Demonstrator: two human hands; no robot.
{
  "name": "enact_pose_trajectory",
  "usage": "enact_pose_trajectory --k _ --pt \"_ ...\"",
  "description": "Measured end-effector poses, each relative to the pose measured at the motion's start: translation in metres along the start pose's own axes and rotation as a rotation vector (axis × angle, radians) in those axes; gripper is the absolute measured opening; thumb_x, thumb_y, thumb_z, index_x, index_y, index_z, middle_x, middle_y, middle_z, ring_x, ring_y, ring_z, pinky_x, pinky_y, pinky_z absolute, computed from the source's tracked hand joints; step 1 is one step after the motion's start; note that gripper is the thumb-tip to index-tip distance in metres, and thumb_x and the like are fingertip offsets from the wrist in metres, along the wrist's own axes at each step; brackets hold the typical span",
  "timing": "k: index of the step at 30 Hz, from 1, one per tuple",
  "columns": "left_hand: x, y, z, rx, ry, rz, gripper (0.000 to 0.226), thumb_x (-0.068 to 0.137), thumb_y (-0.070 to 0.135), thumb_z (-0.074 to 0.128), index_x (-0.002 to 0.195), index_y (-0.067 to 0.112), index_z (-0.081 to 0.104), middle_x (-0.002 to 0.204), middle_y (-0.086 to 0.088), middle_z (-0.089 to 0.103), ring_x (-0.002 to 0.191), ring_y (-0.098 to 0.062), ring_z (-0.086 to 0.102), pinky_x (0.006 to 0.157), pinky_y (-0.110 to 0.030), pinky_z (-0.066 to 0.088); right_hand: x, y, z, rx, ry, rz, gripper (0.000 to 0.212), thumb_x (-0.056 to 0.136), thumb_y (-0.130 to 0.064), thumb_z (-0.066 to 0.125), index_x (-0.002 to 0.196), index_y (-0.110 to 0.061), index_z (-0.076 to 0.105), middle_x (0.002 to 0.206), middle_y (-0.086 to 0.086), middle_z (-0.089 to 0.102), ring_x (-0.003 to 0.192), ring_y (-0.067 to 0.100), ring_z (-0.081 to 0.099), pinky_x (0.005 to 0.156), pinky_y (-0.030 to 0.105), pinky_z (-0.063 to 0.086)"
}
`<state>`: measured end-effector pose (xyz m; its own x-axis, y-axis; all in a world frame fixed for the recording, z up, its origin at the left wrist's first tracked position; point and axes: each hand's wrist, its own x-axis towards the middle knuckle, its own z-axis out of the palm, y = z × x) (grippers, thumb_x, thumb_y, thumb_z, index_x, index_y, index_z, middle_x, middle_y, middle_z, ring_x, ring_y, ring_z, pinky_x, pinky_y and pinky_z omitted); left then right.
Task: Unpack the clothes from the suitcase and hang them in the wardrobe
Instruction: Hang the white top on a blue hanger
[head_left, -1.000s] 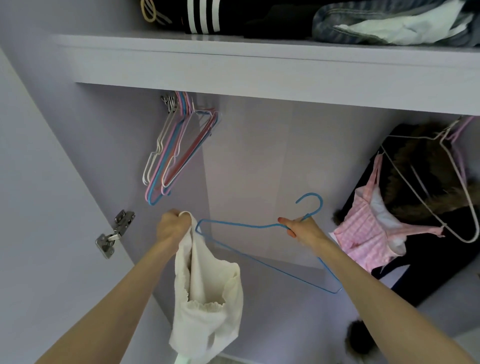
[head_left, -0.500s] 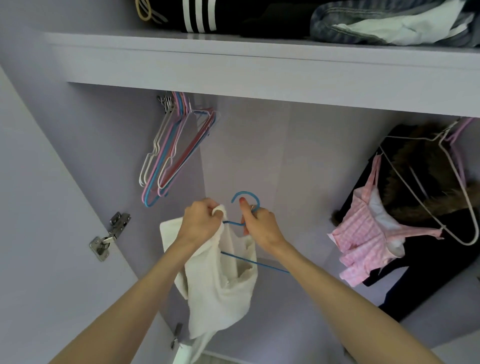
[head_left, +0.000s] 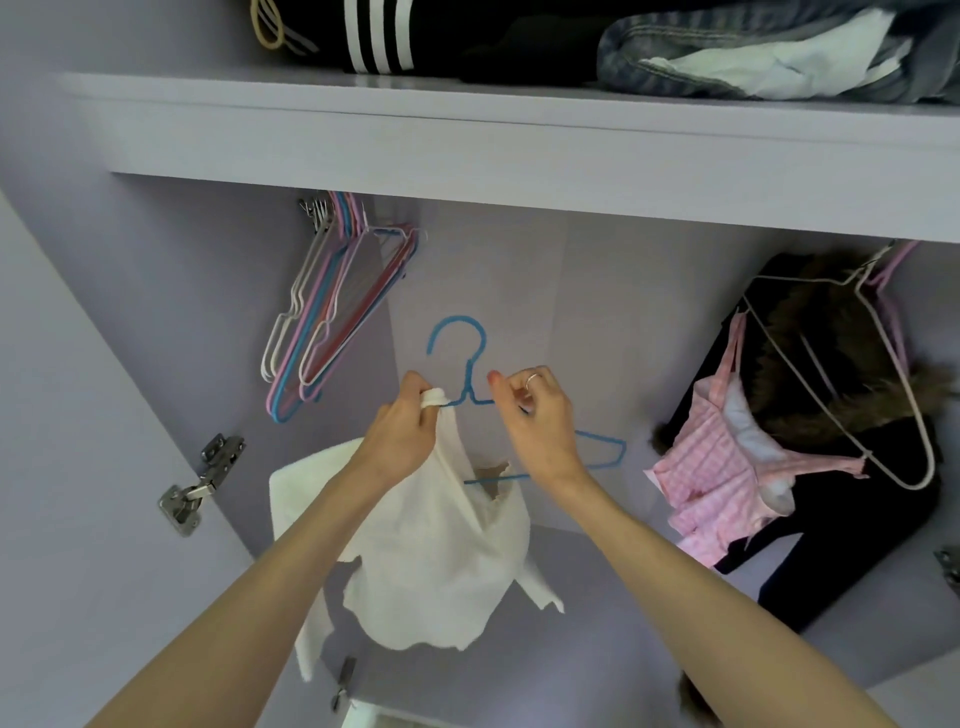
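I hold a blue wire hanger (head_left: 460, 340) upright inside the lilac wardrobe, hook up. My left hand (head_left: 402, 431) pinches the strap of a white top (head_left: 441, 561) against the hanger's left shoulder. My right hand (head_left: 537, 421) grips the hanger's right shoulder wire with curled fingers. The top hangs below my hands, draped over the left half of the hanger; the hanger's right end (head_left: 608, 452) sticks out bare.
A bunch of bare hangers (head_left: 332, 312) hangs at the upper left. At the right hang a pink checked top (head_left: 722, 467) and a dark fur-trimmed coat (head_left: 841, 374). The shelf (head_left: 519, 140) above bears folded clothes. A door hinge (head_left: 200, 483) sits at the left.
The hanger has turned upright and risen, with its hook higher now. The white top has been drawn onto its left side, and my right hand has shifted to the right shoulder.
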<state>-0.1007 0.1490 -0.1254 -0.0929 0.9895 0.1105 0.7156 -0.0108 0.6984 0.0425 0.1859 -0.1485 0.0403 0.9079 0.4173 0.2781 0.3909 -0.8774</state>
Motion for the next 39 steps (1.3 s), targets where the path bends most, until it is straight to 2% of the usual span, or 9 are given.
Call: enact_pose_trajectory --k 7,10,12,15,18,26,31,35,39 --pt "0.006 0.011 -0.012 -0.226 0.028 -0.092 0.025 0.094 0.010 0.033 0.103 0.025 0.050 0.093 -0.005 0.055 0.078 -0.019 0.049 0.064 -0.028 0.036 -0.026 0.040 -0.016 -0.417 0.076 -0.591 0.038 0.085 -0.020 0.049 0.049 -0.011 0.040 0.053 0.004 0.049 0.057 0.017 0.041 0.057 0.024 0.032" --pt "0.004 0.017 -0.022 -0.348 0.026 -0.082 0.018 0.093 0.015 0.043 0.098 0.017 0.060 0.107 0.005 0.059 0.100 -0.013 0.048 0.078 -0.025 0.033 -0.042 0.057 -0.015 -0.638 -0.326 -0.366 0.033 0.088 -0.026 0.043 0.057 -0.015 0.039 0.058 0.007 0.053 0.053 0.019 0.039 0.051 0.024 0.036" --pt "0.001 0.022 -0.027 -0.350 0.044 -0.061 0.020 0.093 0.027 0.047 0.084 0.013 0.058 0.092 0.001 0.058 0.088 -0.013 0.048 0.071 -0.022 0.034 -0.046 0.063 -0.011 -0.683 -0.615 -0.071 0.028 0.095 -0.022 0.039 0.079 -0.006 0.056 0.084 0.010 0.062 0.074 0.023 0.053 0.072 0.033 0.048" --pt "-0.004 0.030 -0.033 -0.303 0.124 -0.048 0.053 0.089 0.053 0.045 0.069 0.005 0.041 0.069 -0.005 0.038 0.066 -0.015 0.036 0.063 -0.028 0.027 -0.033 0.056 -0.006 -0.406 -0.606 0.357 0.038 0.100 -0.025 0.035 0.131 -0.008 0.051 0.134 0.009 0.053 0.123 0.026 0.050 0.102 0.030 0.036" --pt "-0.009 0.034 -0.044 -0.369 0.228 -0.092 0.057 0.084 0.058 0.051 0.066 0.004 0.042 0.073 -0.006 0.032 0.068 -0.017 0.030 0.061 -0.029 0.021 -0.016 0.055 0.009 -0.293 -0.656 0.548 0.052 0.099 -0.040 0.037 0.145 -0.016 0.032 0.150 0.003 0.035 0.137 0.021 0.035 0.108 0.029 0.027" --pt "-0.015 0.037 -0.072 -0.391 0.385 -0.071 0.047 0.089 0.042 0.050 0.056 0.012 0.036 0.045 0.009 0.027 0.041 -0.006 0.022 0.047 -0.022 0.023 -0.005 0.045 0.065 -0.287 -0.730 0.520 0.072 0.090 -0.046 0.051 0.149 -0.017 0.022 0.154 0.000 0.027 0.139 0.022 0.032 0.113 0.032 0.028" --pt "-0.016 0.030 -0.085 -0.412 0.454 -0.080 0.043 0.089 0.037 0.049 0.058 0.010 0.039 0.048 0.008 0.027 0.041 -0.007 0.022 0.042 -0.017 0.022 -0.010 0.060 0.069 -0.717 -0.779 0.419 0.027 0.088 -0.024 0.046 0.111 -0.015 0.055 0.123 0.010 0.059 0.113 0.030 0.056 0.098 0.041 0.043" --pt "-0.020 0.016 -0.086 -0.438 0.474 -0.162 0.041 0.089 0.033 0.047 0.053 0.014 0.040 0.045 0.010 0.032 0.040 -0.004 0.026 0.042 -0.015 0.025 0.001 0.072 0.046 -0.488 -0.573 0.645 0.029 0.082 -0.013 0.049 0.107 -0.003 0.061 0.105 0.012 0.063 0.096 0.030 0.061 0.069 0.029 0.045" --pt "-0.021 0.002 -0.075 -0.410 0.454 -0.211 0.039 0.089 0.024 0.045 0.052 0.014 0.047 0.034 0.010 0.026 0.035 -0.005 0.028 0.044 -0.021 0.026 0.013 0.077 0.011 -0.190 -0.373 0.732 0.018 0.082 -0.016 0.062 0.097 -0.005 0.061 0.100 0.013 0.066 0.089 0.028 0.063 0.070 0.033 0.051"
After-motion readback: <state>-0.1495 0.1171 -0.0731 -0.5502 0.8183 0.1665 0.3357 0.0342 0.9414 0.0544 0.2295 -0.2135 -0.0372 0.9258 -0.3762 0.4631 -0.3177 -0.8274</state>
